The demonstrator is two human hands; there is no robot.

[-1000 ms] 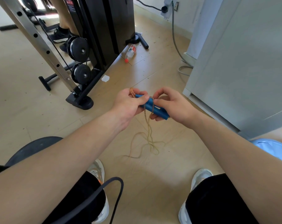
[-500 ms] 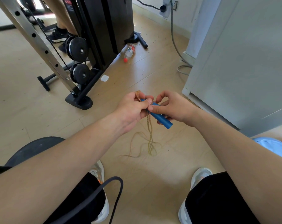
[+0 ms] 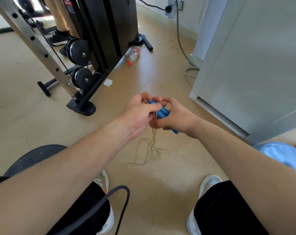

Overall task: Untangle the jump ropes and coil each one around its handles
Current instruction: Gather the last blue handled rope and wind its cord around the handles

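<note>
Jump-rope handles (image 3: 162, 112), blue and side by side, sit between our hands above the floor (image 3: 143, 73). Our right hand (image 3: 177, 117) has shifted from a fingertip touch to gripping their lower end. Our left hand (image 3: 138, 114) grips the upper end, seemingly pinching the tan cord (image 3: 154, 146) there. Most of the cord trails loose on the floor, so we judge coiling barely begun.

The handles (image 3: 162, 113) are held between the left hand (image 3: 137, 116) and right hand (image 3: 179, 119); the rope (image 3: 152, 147) is draped onto the floor (image 3: 160, 180) beneath.
</note>
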